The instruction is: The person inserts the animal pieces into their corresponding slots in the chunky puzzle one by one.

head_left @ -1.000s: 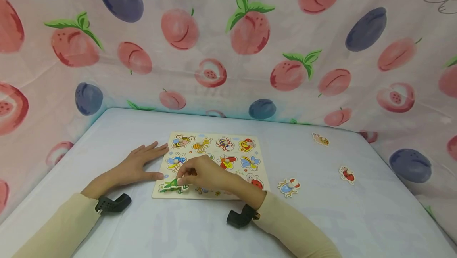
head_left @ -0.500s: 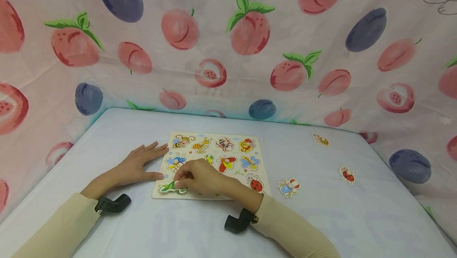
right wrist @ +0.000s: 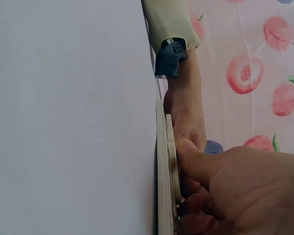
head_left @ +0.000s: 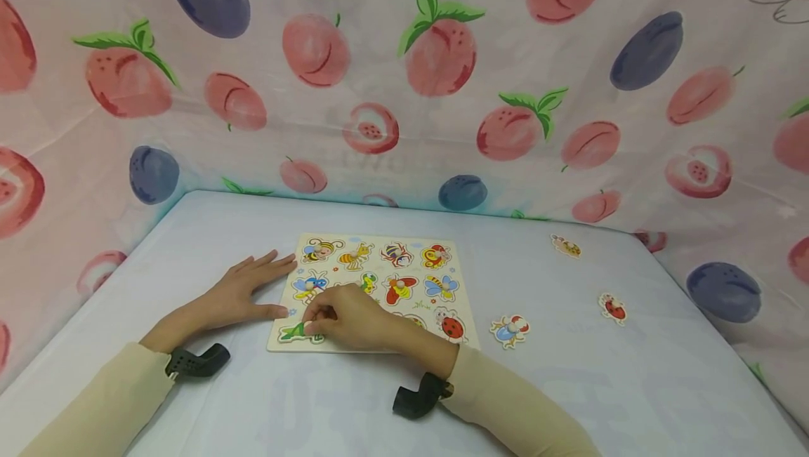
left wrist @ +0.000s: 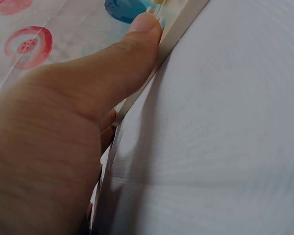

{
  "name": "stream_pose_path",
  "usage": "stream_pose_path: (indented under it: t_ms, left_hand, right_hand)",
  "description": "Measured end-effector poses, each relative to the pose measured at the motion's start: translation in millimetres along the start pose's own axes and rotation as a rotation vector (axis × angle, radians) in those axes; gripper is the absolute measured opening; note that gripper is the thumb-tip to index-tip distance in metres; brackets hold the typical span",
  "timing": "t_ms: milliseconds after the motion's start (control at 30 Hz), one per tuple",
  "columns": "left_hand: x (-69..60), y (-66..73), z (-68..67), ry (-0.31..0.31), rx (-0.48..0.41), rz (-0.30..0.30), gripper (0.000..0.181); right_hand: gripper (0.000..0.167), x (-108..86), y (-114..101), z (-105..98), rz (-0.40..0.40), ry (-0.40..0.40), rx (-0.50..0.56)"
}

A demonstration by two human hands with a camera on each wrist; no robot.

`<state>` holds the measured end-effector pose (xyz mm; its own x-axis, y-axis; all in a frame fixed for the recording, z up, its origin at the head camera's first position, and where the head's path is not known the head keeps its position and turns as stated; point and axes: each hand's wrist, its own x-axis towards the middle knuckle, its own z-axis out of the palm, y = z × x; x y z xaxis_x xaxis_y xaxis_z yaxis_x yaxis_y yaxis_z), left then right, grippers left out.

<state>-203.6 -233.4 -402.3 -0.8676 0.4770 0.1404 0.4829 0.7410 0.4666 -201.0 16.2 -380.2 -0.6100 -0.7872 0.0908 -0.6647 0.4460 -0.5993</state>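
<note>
A pale wooden peg-puzzle board [head_left: 460,302] with several insect pieces lies on the white table. At its lower left corner, my right hand [head_left: 354,320] pinches a green insect puzzle piece [head_left: 292,333] between thumb and fingers. The right wrist view shows that puzzle piece [right wrist: 172,152] edge-on, standing proud of the board's face; the fingers hide its knob. My left hand [head_left: 237,295] lies spread at the board's left edge, its thumb [left wrist: 144,29] touching the rim in the left wrist view.
To the right of the board lie three loose pieces: a blue beetle with a red head [head_left: 509,331], a red ladybug [head_left: 613,308] and a yellow spotted insect [head_left: 565,246]. A fruit-printed curtain [head_left: 404,127] rises behind the table.
My right hand has shifted slightly left and down with the green insect piece, which has gone from tilted above the board to lying flatter at the corner. The left hand has stayed in place.
</note>
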Motion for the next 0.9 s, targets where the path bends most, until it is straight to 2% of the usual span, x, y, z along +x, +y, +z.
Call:
stream_pose_path:
  t_ms: [467, 900]
  left_hand:
    - [-0.1, -1.0, 0.9, 0.004, 0.0, 0.007, 0.083]
    - [-0.6, -2.6, 1.9, 0.002, -0.002, 0.01, 0.083]
  right_hand:
    - [0.005, 0.6, 1.1, 2.1, 0.015, 0.007, -0.022]
    - [0.006, 1.9, 0.6, 1.6, -0.01, -0.013, -0.066]
